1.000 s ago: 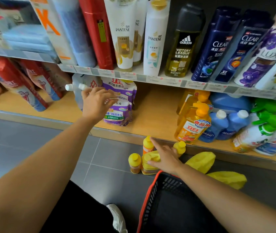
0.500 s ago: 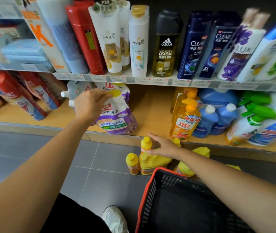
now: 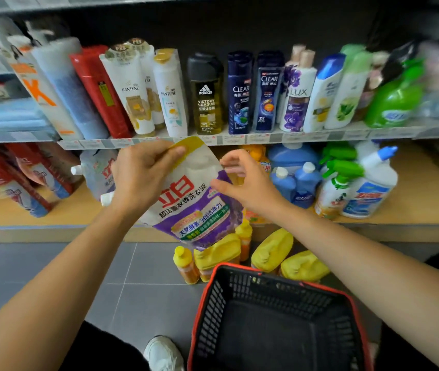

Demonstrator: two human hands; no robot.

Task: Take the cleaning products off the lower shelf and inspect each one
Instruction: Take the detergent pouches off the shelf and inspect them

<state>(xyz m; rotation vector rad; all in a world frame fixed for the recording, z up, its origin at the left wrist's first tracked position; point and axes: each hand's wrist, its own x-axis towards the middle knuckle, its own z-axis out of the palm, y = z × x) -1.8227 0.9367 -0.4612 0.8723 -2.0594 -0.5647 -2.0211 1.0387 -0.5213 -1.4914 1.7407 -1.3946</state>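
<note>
**Grip.** The left hand [image 3: 143, 175] holds the detergent pouch [image 3: 186, 202] by its upper left corner. The fingers are curled over the yellow top strip and the thumb is hidden behind the pack. The right hand [image 3: 248, 184] holds nothing. Its grip is wide, with the fingers loosely curved and spread, just beside the pouch's right edge. Whether the thumb touches the film cannot be told.

**Location.** The pouch is off the lower shelf [image 3: 416, 210]. It hangs tilted in the air in front of the shelf, above the floor [image 3: 52, 266], with its lower end to the right.

**Materials and shapes.**
- The pouch is soft glossy film, white above and purple below, with red characters. It is slack and creased near the top.
- A second spouted pouch [image 3: 94, 171] of similar film stands on the shelf, far left of the held one. It has a white screw cap.
- The shelf board is light wood-toned.
- At the right of the shelf are rigid blue bottles [image 3: 297, 184] with white caps and green trigger sprayers [image 3: 343, 167].
- Squat yellow plastic jugs [image 3: 273, 250] and small orange bottles [image 3: 185, 266] with yellow caps stand on the grey tiled floor, against the shelf front.
- Nearest is a black mesh basket [image 3: 213, 311] with a red rim.
</note>
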